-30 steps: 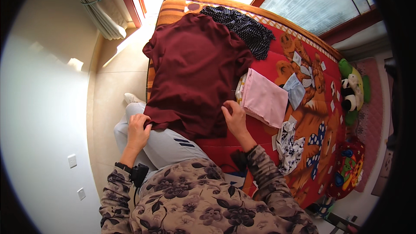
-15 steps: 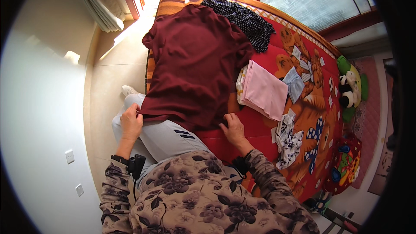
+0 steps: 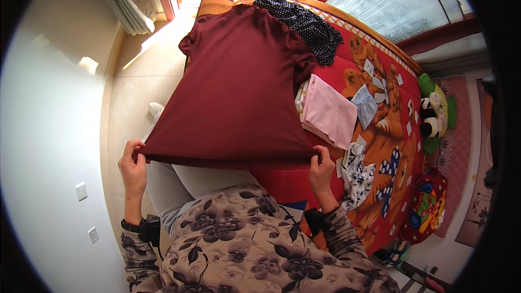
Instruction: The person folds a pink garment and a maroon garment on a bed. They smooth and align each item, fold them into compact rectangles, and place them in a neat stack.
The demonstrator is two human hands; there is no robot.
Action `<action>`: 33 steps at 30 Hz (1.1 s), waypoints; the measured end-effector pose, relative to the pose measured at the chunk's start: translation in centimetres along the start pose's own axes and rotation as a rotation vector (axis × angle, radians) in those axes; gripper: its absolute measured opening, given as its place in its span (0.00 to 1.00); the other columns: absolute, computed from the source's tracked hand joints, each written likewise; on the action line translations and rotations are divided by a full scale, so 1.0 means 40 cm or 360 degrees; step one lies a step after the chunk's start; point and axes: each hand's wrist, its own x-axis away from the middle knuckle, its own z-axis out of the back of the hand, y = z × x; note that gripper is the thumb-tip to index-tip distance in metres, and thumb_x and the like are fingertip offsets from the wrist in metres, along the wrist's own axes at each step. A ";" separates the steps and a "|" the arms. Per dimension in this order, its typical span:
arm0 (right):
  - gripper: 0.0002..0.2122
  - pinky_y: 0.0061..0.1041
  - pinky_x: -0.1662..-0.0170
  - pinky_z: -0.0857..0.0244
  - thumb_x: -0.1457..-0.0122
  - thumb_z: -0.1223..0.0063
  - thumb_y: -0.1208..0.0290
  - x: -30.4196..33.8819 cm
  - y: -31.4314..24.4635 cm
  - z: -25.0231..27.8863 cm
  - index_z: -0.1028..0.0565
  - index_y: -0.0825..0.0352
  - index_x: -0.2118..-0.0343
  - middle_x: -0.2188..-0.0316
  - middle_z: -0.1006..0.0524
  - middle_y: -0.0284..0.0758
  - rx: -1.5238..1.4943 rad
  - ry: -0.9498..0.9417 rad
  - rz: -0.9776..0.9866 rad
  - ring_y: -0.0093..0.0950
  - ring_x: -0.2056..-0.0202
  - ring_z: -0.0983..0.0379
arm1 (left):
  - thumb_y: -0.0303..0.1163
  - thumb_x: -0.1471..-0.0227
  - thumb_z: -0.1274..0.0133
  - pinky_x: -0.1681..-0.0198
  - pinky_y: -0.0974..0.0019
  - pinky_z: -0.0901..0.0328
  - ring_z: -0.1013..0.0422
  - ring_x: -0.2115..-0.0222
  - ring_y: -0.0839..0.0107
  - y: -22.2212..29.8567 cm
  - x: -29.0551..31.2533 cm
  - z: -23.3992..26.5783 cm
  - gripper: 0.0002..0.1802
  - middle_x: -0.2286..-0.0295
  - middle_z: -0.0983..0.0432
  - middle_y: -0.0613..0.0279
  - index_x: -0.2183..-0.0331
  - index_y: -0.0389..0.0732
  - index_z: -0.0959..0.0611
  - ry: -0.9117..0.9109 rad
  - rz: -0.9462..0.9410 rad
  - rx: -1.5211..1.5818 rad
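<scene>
A dark maroon short-sleeved shirt stretches from the far end of the bed toward me, its near hem pulled taut above my legs. My left hand pinches the hem's left corner, and my right hand pinches the right corner. Both sleeves hang loosely at the far sides, the right one partly bunched. Right of the shirt lies a folded pink cloth on top of a patterned one. Behind the shirt's right shoulder is a crumpled black garment with white dots.
The bed has a red and orange bear-print cover. On it rest a light blue cloth and a crumpled white garment with dark print. Plush toys and a red printed cushion line the right side. A white wall stands left.
My hands have moved apart, each now gripping a hem corner. The shirt's near edge has been lifted, spread wide and pulled flat; its wrinkles have smoothed out.
</scene>
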 end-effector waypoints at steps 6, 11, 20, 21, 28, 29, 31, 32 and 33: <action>0.10 0.17 0.69 0.39 0.49 0.58 0.82 0.051 0.018 -0.005 0.28 0.68 0.65 0.77 0.30 0.30 -0.0334 -0.0295 -0.0313 0.18 0.73 0.34 | 0.17 0.51 0.60 0.73 0.76 0.35 0.34 0.75 0.81 -0.086 0.037 0.008 0.11 0.74 0.29 0.68 0.69 0.37 0.23 -0.0199 0.0432 0.0193; 0.07 0.14 0.72 0.42 0.49 0.58 0.82 0.060 0.036 0.046 0.27 0.70 0.69 0.77 0.30 0.26 -0.0392 -0.0382 -0.0296 0.14 0.76 0.37 | 0.19 0.52 0.58 0.69 0.74 0.32 0.31 0.73 0.79 -0.064 0.065 0.050 0.10 0.73 0.26 0.66 0.72 0.34 0.21 -0.0222 0.0523 0.0508; 0.06 0.14 0.70 0.39 0.46 0.46 0.73 -0.027 -0.029 0.002 0.26 0.71 0.70 0.78 0.27 0.26 -0.0560 -0.0390 -0.0347 0.13 0.74 0.34 | 0.30 0.48 0.48 0.69 0.74 0.34 0.31 0.73 0.81 -0.100 0.052 -0.012 0.06 0.73 0.25 0.67 0.71 0.37 0.20 -0.0236 0.0872 0.0657; 0.06 0.15 0.70 0.39 0.46 0.46 0.73 -0.047 -0.049 -0.009 0.26 0.71 0.71 0.79 0.27 0.26 -0.0513 -0.0377 -0.0267 0.13 0.75 0.34 | 0.28 0.48 0.47 0.69 0.74 0.35 0.31 0.74 0.81 -0.101 0.047 -0.019 0.05 0.74 0.25 0.67 0.70 0.37 0.20 -0.0181 0.0876 0.0571; 0.10 0.18 0.68 0.35 0.50 0.44 0.78 -0.126 -0.277 -0.132 0.30 0.69 0.65 0.72 0.26 0.34 -0.0459 -0.0586 0.0391 0.19 0.70 0.29 | 0.20 0.55 0.46 0.69 0.78 0.37 0.32 0.75 0.83 0.016 0.025 -0.078 0.06 0.76 0.27 0.71 0.70 0.38 0.24 -0.0161 0.0089 0.0176; 0.11 0.19 0.66 0.34 0.51 0.44 0.79 -0.122 -0.314 -0.154 0.31 0.69 0.63 0.71 0.26 0.35 -0.0454 -0.0649 0.0497 0.20 0.68 0.28 | 0.20 0.55 0.46 0.69 0.78 0.37 0.32 0.75 0.83 0.043 0.024 -0.091 0.06 0.77 0.28 0.70 0.70 0.37 0.24 -0.0243 0.0074 0.0227; 0.12 0.20 0.65 0.33 0.51 0.44 0.80 -0.107 -0.382 -0.201 0.32 0.69 0.63 0.71 0.25 0.37 -0.0549 -0.0820 0.0574 0.22 0.66 0.26 | 0.21 0.55 0.46 0.70 0.77 0.37 0.33 0.75 0.83 0.095 0.022 -0.129 0.06 0.78 0.28 0.70 0.70 0.37 0.24 -0.0384 0.0063 0.0327; 0.12 0.19 0.65 0.34 0.51 0.44 0.80 -0.095 -0.411 -0.223 0.32 0.69 0.63 0.71 0.25 0.36 -0.0659 -0.0916 0.0499 0.20 0.67 0.27 | 0.21 0.55 0.46 0.70 0.77 0.37 0.33 0.75 0.83 0.117 0.021 -0.147 0.07 0.78 0.28 0.69 0.70 0.37 0.24 -0.0429 0.0022 0.0302; 0.12 0.18 0.65 0.34 0.51 0.44 0.81 -0.085 -0.435 -0.244 0.32 0.69 0.63 0.70 0.26 0.34 -0.0767 -0.1010 0.0423 0.18 0.67 0.28 | 0.21 0.55 0.46 0.70 0.77 0.37 0.33 0.75 0.83 0.136 0.019 -0.164 0.07 0.78 0.28 0.68 0.70 0.37 0.25 -0.0469 -0.0017 0.0285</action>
